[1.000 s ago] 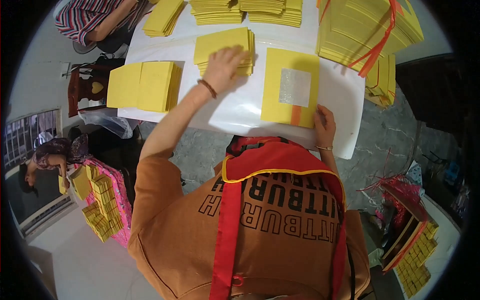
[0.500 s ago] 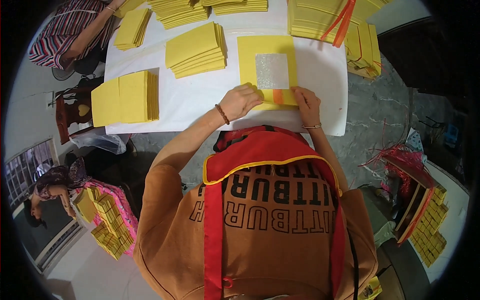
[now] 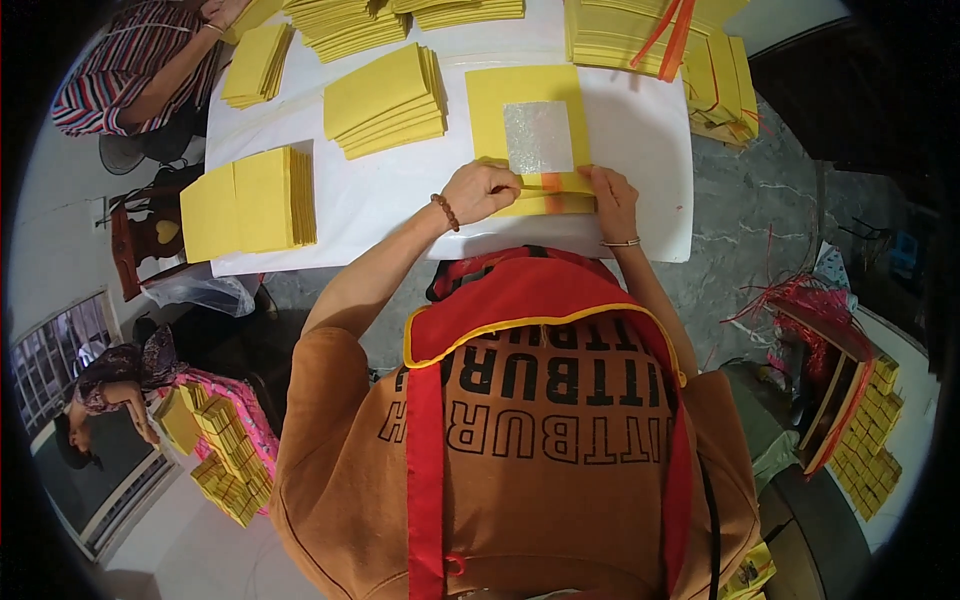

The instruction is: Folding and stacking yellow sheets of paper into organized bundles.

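Observation:
Flat on the white table lies a yellow paper sheet [image 3: 483, 100] with a silvery square [image 3: 538, 137] in its middle and an orange patch [image 3: 552, 182] near its front edge. My left hand [image 3: 483, 190] is closed on the sheet's near left part, fingertips curled against the paper. At the near right corner, my right hand [image 3: 612, 203] pinches the sheet's edge between thumb and fingers. Between both hands the near strip of paper is raised in a narrow fold. To the left of the sheet sits a fanned stack of folded yellow paper [image 3: 385, 100].
A thick yellow stack [image 3: 247, 203] stands at the table's left front corner, and more stacks [image 3: 345, 22] line the far side. Orange ribbons [image 3: 675, 40] lie over a far right pile. Across the far left corner, a person in a striped top [image 3: 150, 70] works with yellow paper.
The near edge of the sheet has been lifted and turned over a little, away from me. Both hands keep their hold, and the whole view has shifted slightly.

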`<state>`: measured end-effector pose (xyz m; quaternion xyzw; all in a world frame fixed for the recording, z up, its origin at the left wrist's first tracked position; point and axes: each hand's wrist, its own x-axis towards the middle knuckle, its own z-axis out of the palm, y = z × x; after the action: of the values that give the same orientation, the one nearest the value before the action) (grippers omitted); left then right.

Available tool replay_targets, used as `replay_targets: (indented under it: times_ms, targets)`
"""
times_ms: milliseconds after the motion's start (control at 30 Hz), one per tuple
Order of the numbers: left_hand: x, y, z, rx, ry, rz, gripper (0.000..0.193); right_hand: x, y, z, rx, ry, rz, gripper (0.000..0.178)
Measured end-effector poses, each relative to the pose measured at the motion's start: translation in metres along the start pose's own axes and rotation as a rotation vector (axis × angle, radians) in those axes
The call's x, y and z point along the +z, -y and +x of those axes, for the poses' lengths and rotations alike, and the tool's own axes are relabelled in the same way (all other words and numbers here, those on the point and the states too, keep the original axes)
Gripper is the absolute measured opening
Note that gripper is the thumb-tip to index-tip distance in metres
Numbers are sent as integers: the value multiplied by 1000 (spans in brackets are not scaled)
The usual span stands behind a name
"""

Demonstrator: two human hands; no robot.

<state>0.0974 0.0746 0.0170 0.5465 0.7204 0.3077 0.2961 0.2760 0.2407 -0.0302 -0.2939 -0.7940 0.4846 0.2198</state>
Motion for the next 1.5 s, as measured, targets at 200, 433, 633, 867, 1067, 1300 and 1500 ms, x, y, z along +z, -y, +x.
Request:
replay_targets:
  times_ms: [200,433,633,867,1067,1300,1500]
  targets:
    - [-1,11,5,-149,53,-166,16,-1,-14,1,-106,19,201,24]
    - [1,24,10,-284,89,-376,19,0,-14,-2,-95,51,-94,28]
    - [0,25,7,-218,76,-394,21,2,-19,-1,-45,80,-37,31]
    - [-23,4,-12,157,92,9,62,1,-15,4,-78,27,50,25]
    - [-13,32,-11,201,-224,454,50,0,-18,5,-59,63,141,29]
    - [-12,6,-39,358,-216,517,41,-24,25,4,-665,86,-500,38]
    - [10,11,-47,213,-283,173,19,-16,-6,6,-443,480,-100,29]
